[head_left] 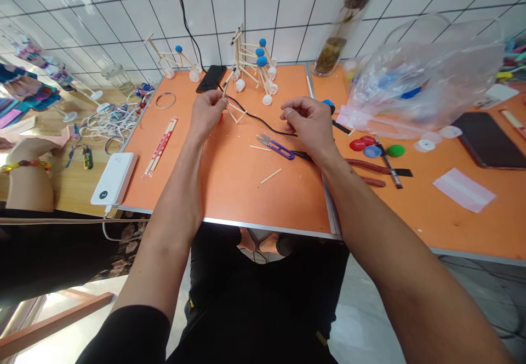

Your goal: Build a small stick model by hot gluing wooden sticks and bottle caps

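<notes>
My left hand (209, 113) pinches a small frame of joined wooden sticks (237, 113), held just over the orange table; part of it is hidden behind my fingers. To the right, my right hand (309, 124) is raised with curled fingers and the thumb near the index finger; whatever it may hold is not visible. Purple-handled thread snips (277, 147) lie between my hands. Close to them are loose stick pieces (271, 176). Pliers with red-brown handles (367, 166) rest partly under my right wrist. Behind my hands stands a stick model (246, 57) with blue balls and white wheels.
A black cable (263, 121) crosses the table (238, 188). A tall bottle (335, 40), plastic bag (411, 90), bottle caps (372, 151) and phone (491, 139) are rightward. Leftward are wrapped chopsticks (161, 146), a power bank (115, 177) and another person's arm (30, 172).
</notes>
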Motion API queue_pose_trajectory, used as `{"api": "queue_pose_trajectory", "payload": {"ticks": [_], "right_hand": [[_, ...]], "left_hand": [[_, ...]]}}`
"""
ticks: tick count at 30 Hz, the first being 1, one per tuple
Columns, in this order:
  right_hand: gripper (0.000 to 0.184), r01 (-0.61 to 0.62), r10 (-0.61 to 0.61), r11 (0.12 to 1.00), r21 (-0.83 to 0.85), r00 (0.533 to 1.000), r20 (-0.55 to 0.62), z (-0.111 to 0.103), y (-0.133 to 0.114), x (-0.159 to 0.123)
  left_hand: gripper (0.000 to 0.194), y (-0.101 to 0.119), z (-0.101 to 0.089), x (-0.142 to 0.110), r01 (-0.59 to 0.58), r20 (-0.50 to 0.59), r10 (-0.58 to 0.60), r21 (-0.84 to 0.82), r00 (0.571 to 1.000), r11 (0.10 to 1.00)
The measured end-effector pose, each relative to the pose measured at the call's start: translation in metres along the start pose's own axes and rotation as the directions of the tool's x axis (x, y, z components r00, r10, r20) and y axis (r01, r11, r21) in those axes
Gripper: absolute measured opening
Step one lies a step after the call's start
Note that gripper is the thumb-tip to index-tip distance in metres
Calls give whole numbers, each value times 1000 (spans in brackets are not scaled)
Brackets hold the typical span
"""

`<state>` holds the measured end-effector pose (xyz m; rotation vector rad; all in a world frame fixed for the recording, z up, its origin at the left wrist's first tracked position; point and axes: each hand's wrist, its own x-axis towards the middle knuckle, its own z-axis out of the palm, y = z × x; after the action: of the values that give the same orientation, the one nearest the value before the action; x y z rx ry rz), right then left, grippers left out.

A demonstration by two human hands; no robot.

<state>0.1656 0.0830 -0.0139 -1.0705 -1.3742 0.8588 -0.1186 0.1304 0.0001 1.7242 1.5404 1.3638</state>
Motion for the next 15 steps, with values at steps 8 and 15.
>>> {"api": "queue_pose_trajectory", "payload": {"ticks": [8, 15], "right_hand": [[5, 15, -15, 1000, 3, 1000, -2, 1, -5, -3], [6, 15, -14, 999, -44, 1000, 22, 4, -6, -5]], "left_hand": [[11, 16, -7, -1, 198, 26, -198, -238, 980, 951], [15, 16, -4, 3, 340, 186, -288, -416, 940, 843]]}}
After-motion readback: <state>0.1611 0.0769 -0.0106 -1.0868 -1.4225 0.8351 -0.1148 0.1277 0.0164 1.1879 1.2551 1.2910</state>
